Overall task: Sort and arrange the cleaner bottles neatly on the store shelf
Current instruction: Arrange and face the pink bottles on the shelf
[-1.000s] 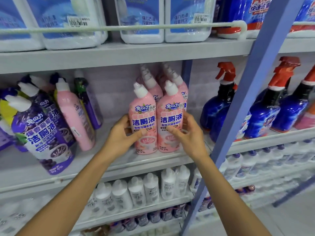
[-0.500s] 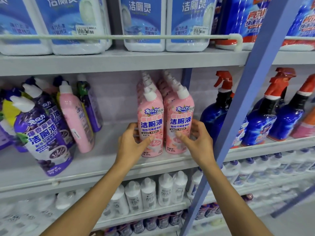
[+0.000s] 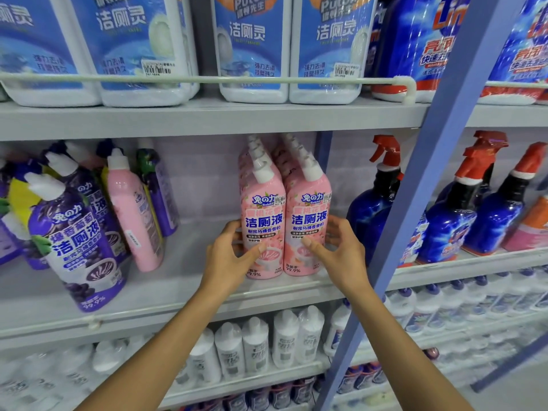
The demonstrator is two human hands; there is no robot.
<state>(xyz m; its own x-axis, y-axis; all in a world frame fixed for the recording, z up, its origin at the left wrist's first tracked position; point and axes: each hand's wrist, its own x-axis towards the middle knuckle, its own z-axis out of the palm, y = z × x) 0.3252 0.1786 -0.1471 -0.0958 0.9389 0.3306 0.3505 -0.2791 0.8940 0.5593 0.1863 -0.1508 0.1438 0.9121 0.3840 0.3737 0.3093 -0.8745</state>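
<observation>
Gripping pink bottles (image 3: 262,209), grey shelf (image 3: 166,283), blue post (image 3: 430,161)

front pink bottles (image 3: 262,221): 2 | leaning pink bottle (image 3: 130,209): 1 | top-shelf white jugs (image 3: 252,48): 4

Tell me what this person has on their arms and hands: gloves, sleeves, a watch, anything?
Nothing that shows. The left hand and right hand are ungloved, with no rings visible and plain, unpainted thumbnails. The left arm and right arm are bare down to the frame's bottom edge: no sleeve, watch or bracelet in sight.
</observation>
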